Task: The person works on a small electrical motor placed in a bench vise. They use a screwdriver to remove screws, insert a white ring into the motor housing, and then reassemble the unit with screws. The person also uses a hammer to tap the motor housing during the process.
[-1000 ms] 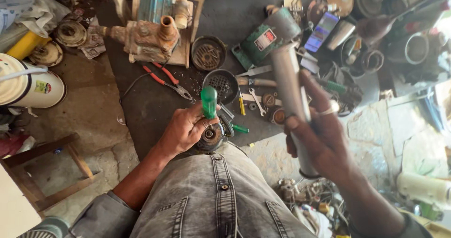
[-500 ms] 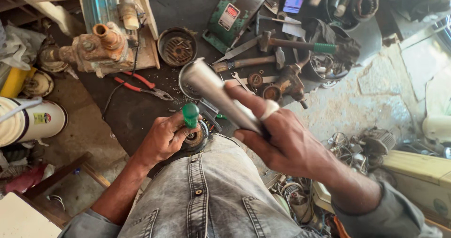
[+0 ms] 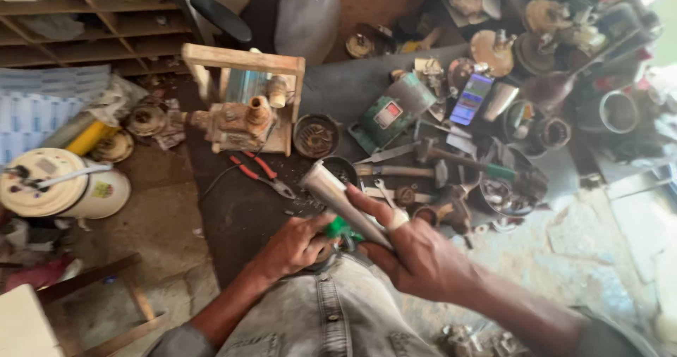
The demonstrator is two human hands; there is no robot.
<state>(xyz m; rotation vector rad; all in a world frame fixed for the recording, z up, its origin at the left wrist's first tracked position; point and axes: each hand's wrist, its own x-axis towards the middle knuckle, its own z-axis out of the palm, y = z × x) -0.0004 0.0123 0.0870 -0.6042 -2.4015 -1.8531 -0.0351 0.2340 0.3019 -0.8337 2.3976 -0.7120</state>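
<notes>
My right hand (image 3: 416,255) grips a grey metal tube (image 3: 335,195) that slants up to the left, its open end near a round metal bowl. My left hand (image 3: 296,244) is closed on a green-handled screwdriver (image 3: 342,228), pressed down on a small round part resting on my denim-clad knee (image 3: 331,308). The tube crosses over the green handle and hides most of it and of the round part.
Red-handled pliers (image 3: 259,172) lie on the dark mat ahead. Behind them stand a rusty pump (image 3: 236,121) in a wooden frame, a green motor (image 3: 391,110), hammers (image 3: 423,161) and scattered parts. A white bucket (image 3: 67,188) sits left.
My right hand has lowered and tilted the metal tube leftward, across the screwdriver. The view has swung up and back, showing more of the shelves. My left hand stays on the green handle.
</notes>
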